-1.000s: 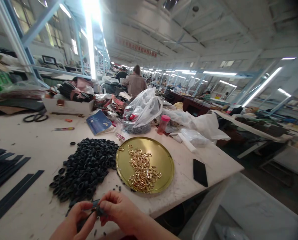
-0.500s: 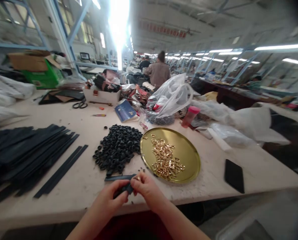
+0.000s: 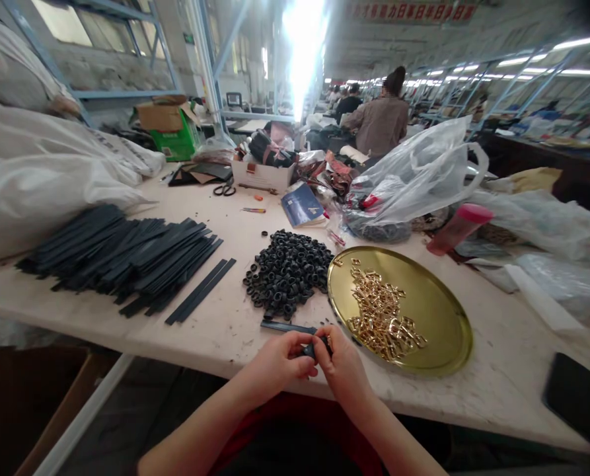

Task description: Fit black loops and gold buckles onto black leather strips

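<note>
Over the table's near edge, my left hand [image 3: 281,360] and my right hand [image 3: 343,363] meet, with fingers closed on a dark strap [image 3: 310,350]. Fingers cover most of it, and any buckle in them is hidden. A flat dark strip [image 3: 287,326] lies just beyond, one end reaching my fingertips; whether it joins the held piece I cannot tell. Behind that is a heap of small black loops [image 3: 292,271]. To the right, a round gold tray [image 3: 438,317] carries many gold buckles [image 3: 381,311].
A stack of dark strips [image 3: 141,254] lies left, with two strips [image 3: 200,291] apart. Scissors [image 3: 224,188], a blue booklet [image 3: 302,203], a plastic bag [image 3: 413,172] and a pink-lidded jar [image 3: 458,228] stand farther back. A black phone-like slab [image 3: 579,396] is right. A person [image 3: 381,125] sits beyond.
The view has swung left, so the table things sit farther right. The gold piece seen at my right fingertips is now hidden. Both hands stay together on the dark strap.
</note>
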`<action>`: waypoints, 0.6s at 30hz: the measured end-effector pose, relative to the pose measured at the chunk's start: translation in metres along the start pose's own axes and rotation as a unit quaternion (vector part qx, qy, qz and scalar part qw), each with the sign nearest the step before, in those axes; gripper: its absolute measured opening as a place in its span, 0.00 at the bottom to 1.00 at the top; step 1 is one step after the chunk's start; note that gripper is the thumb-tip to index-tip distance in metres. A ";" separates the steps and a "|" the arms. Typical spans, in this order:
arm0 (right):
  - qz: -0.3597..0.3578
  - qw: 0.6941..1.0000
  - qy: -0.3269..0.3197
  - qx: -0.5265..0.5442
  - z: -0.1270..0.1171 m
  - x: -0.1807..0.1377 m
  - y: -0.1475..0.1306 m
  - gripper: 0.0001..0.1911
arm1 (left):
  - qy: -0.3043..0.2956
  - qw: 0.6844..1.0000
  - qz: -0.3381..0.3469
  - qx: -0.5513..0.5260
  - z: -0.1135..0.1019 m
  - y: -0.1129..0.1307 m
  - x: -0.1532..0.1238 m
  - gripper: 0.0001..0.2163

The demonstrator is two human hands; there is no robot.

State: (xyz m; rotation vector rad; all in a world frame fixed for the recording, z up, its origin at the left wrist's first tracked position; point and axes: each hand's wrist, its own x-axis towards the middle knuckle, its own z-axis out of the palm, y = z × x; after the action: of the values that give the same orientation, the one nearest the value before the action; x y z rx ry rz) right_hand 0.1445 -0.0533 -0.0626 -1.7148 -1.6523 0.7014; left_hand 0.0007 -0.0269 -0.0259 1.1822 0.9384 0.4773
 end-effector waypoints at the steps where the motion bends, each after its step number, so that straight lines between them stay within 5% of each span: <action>1: -0.002 1.000 -0.017 0.001 0.000 0.000 -0.001 0.07 | -0.001 1.000 -0.013 -0.015 0.000 -0.001 0.002 0.19; 6: -0.043 0.988 -0.129 0.074 -0.008 -0.003 -0.002 0.08 | -0.041 0.997 -0.046 -0.052 -0.006 -0.002 0.000 0.19; 11: -0.030 0.990 -0.102 0.092 -0.002 -0.012 0.002 0.09 | -0.108 0.989 -0.071 -0.077 -0.017 -0.004 -0.010 0.16; 18: -0.067 0.990 -0.120 0.039 0.003 -0.015 0.005 0.09 | -0.021 0.995 -0.095 -0.030 -0.017 -0.019 -0.012 0.09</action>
State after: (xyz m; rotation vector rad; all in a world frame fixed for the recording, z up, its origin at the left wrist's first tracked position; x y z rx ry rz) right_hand 0.1443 -0.0684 -0.0693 -1.4948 -1.8567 0.9243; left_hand -0.0224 -0.0323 -0.0402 1.0348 0.9830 0.3250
